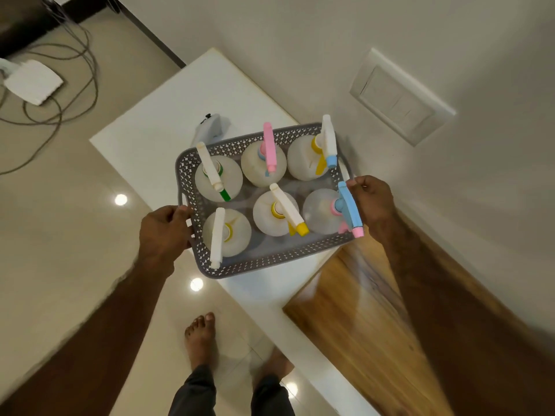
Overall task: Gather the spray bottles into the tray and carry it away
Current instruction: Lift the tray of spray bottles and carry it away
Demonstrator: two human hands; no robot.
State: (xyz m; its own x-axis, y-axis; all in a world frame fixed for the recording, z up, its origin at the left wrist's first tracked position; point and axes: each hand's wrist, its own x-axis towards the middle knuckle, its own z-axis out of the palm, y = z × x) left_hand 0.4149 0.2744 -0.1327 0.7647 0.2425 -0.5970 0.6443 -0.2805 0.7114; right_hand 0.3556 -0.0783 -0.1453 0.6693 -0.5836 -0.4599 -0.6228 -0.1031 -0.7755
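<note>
A long white tabletop (156, 121) runs beneath the grey perforated plastic tray (270, 264), which holds six translucent round spray bottles (264, 163) upright. The left hand (163, 232) clamps its nine o'clock handle, the right hand (374, 202) its three o'clock rim.

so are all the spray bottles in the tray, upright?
Yes: six translucent plastic spray bottles stand upright inside the grey perforated plastic tray, in two rows of three, nozzles up.
</note>
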